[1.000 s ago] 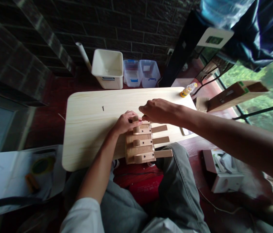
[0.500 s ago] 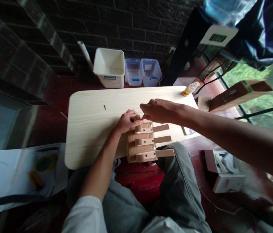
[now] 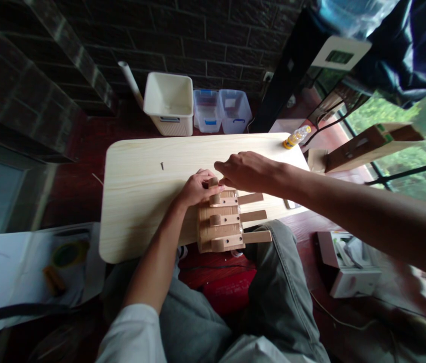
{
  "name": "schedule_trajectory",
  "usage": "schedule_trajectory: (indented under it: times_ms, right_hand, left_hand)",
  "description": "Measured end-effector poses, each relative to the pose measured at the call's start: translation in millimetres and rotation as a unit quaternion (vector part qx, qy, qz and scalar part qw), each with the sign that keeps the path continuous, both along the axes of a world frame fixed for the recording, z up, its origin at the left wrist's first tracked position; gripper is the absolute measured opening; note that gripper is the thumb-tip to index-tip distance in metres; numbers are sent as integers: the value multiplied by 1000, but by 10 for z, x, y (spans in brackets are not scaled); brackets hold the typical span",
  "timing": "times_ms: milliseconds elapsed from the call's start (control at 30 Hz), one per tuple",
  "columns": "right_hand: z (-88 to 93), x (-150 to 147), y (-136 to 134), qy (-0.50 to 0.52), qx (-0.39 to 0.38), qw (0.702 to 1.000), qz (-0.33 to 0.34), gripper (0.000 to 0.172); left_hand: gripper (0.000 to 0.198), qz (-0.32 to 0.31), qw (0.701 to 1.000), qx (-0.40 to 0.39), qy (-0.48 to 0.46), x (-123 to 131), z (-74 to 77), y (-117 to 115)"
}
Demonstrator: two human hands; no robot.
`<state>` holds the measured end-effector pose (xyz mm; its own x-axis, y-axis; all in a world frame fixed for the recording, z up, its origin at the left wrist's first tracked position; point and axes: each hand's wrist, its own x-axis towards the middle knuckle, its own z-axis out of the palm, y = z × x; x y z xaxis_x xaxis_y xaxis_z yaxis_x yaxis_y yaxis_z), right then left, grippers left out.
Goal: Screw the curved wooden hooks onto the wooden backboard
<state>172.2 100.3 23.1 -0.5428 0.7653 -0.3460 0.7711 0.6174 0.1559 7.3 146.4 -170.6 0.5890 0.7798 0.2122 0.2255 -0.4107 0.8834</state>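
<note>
A brown board (image 3: 205, 235), looking like cardboard, lies at the table's near edge, partly overhanging it. Several wooden hooks (image 3: 223, 220) with rounded ends and dark screw heads are fixed across it, their straight ends sticking out to the right. At the far end, my left hand (image 3: 199, 186) pinches the rounded end of a wooden hook (image 3: 214, 182). Just above and to the right, my right hand (image 3: 241, 169) is closed in a fist close to my left fingertips; what it grips is hidden by the fingers. A single screw (image 3: 162, 165) lies on the pale table (image 3: 133, 201), left of my hands.
A plastic bottle with a yellow cap (image 3: 296, 137) lies at the table's far right corner. Beyond the table stand a cream bin (image 3: 169, 101) and two clear plastic boxes (image 3: 234, 111). My knee (image 3: 283, 252) is beneath the hooks' right ends. A phone-like object (image 3: 291, 204) is partly behind my right forearm.
My right fist has shifted and turned slightly, up and to the left. My left hand keeps its pinch. The whole view has moved a little.
</note>
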Motion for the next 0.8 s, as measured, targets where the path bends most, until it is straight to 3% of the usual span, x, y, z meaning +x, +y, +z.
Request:
schedule_trajectory:
  times_ms: [400, 600, 800]
  right_hand:
    - [-98, 141, 79, 19, -5, 1000, -8, 36]
    - [-70, 161, 62, 24, -19, 999, 21, 23]
    - [-176, 163, 20, 34, 10, 998, 43, 23]
  left_hand:
    - [20, 10, 1000, 3, 0, 11, 16, -33]
    - [21, 12, 1000, -8, 3, 18, 20, -43]
    - [21, 13, 1000, 3, 5, 12, 22, -44]
